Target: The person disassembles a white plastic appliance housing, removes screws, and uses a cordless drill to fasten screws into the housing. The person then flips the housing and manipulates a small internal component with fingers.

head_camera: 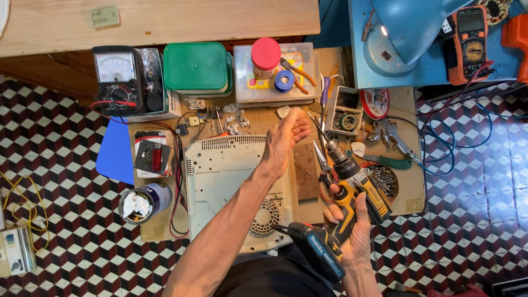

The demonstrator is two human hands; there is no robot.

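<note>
1. Right hand (352, 228) grips yellow-black cordless drill (344, 190), bit pointing to 11 o'clock, at 3 o'clock of pale appliance casing (220, 181).
2. Left hand (289, 132) loosely curled above casing, holding nothing visible.
3. Cardboard-covered counter (410, 110), cluttered; checkered tile floor (66, 165) around.

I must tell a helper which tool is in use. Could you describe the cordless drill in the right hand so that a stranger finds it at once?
Start from the pale grey plastic appliance casing lying on the cardboard mat. Just right of it, beside the small brown wooden board, the right hand grips the yellow and black cordless drill. Unlike the teal and black power tool below it, it has a metal chuck pointing up.
</note>
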